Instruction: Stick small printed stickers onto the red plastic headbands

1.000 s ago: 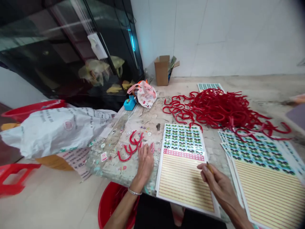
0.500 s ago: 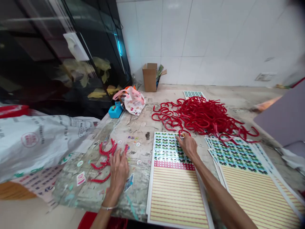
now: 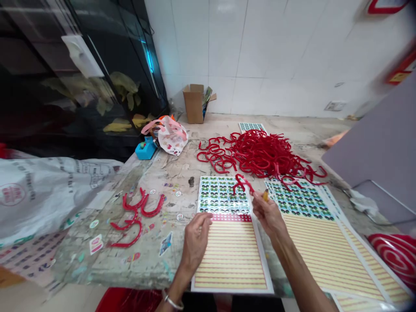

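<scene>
My right hand (image 3: 268, 212) is closed on a red curved plastic piece (image 3: 243, 184), holding it above the upper right of a sticker sheet (image 3: 237, 255). A small yellow-brown object (image 3: 265, 195) shows at its fingers; I cannot tell what it is. My left hand (image 3: 196, 238) is over the sheet's left edge, thumb and fingertips drawn together by the pink dotted strip (image 3: 230, 217). Whether anything is between them is hidden. The sheet has rows of green and black eye-like stickers above yellow striped rows. Several red curved pieces (image 3: 152, 208) lie to the left.
A heap of red curved pieces (image 3: 266, 151) sits behind the sheet. More sticker sheets (image 3: 321, 242) are stacked at right. A blue box (image 3: 145, 149), a patterned bag (image 3: 173, 136) and a cardboard box (image 3: 195, 106) stand at the back. A white sack (image 3: 58, 186) hangs at left.
My left hand has left the red pieces and moved right to the sheet; one more curved piece shows there. My right hand has drawn back, lifting a red piece. The view has turned right.
</scene>
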The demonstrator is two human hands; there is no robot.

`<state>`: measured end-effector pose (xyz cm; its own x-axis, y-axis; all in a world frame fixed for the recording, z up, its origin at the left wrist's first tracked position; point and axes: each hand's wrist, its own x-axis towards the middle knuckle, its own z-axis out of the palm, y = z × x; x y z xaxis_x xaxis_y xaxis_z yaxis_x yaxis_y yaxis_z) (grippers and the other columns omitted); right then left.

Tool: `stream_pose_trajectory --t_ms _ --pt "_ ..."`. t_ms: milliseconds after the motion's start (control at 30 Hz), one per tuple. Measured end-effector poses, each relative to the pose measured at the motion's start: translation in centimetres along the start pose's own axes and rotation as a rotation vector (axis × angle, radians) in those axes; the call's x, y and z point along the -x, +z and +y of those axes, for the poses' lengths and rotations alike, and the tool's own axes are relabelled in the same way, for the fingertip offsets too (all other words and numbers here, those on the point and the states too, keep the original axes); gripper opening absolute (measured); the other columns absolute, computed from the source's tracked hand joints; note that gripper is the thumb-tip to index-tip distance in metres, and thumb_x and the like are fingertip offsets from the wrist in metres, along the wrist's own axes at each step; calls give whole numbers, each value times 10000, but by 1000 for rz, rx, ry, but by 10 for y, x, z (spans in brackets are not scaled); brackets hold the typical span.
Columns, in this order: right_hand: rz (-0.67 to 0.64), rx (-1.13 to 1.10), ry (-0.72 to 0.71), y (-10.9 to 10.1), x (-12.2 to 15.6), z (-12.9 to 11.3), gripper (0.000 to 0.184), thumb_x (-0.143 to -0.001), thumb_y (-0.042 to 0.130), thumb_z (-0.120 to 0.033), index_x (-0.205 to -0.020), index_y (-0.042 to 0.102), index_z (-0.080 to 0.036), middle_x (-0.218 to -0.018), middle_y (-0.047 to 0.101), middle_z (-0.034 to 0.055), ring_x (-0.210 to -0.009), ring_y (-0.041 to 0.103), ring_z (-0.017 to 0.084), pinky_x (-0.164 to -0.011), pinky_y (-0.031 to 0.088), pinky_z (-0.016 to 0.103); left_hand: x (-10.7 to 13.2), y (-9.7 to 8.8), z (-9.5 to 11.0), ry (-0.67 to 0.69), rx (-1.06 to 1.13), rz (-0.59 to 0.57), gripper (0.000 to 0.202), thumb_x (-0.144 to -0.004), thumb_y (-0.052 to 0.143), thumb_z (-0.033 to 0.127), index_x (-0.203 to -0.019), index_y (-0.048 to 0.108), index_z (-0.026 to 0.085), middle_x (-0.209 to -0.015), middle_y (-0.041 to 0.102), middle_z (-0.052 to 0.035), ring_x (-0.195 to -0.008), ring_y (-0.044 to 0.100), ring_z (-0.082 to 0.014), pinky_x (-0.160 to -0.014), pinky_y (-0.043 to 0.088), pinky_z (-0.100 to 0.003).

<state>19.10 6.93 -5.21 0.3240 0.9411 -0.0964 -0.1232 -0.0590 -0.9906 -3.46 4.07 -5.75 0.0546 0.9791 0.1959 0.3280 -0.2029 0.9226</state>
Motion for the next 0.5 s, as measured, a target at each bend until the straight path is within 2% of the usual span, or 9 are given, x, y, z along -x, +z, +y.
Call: stream_pose_trajectory --t_ms 100,233,367,500 --pt "-124 -268 140 7 27 6 305 -714 652 -436 -828 568 -167 -551 202 -93 -432 169 32 -347 173 135 2 23 20 -131 192 -82 248 -836 472 292 -905 671 161 -880 685 -66 -760 631 -170 -726 480 -274" --pt "-246 -643 314 12 44 18 241 -723 688 -300 -870 574 -147 -546 236 -98 -422 174 14 -329 182 91 8 33 17 -241 331 -69 259 -806 522 335 -927 674 163 -907 695 -69 -738 634 -167 -719 478 -269" --pt "-293 -758 367 11 44 31 179 -736 678 -245 -826 556 -151 -536 269 -96 -407 216 13 -320 214 81 15 30 4 -332 350 -33 276 -787 548 361 -885 683 141 -849 690 -73 -713 620 -164 -686 473 -263" --pt "-335 -791 407 6 41 38 156 -737 667 -223 -774 531 -156 -537 254 -93 -412 229 20 -327 229 82 21 30 0 -376 401 -42 273 -782 563 360 -874 678 131 -821 675 -73 -678 600 -148 -672 461 -260"
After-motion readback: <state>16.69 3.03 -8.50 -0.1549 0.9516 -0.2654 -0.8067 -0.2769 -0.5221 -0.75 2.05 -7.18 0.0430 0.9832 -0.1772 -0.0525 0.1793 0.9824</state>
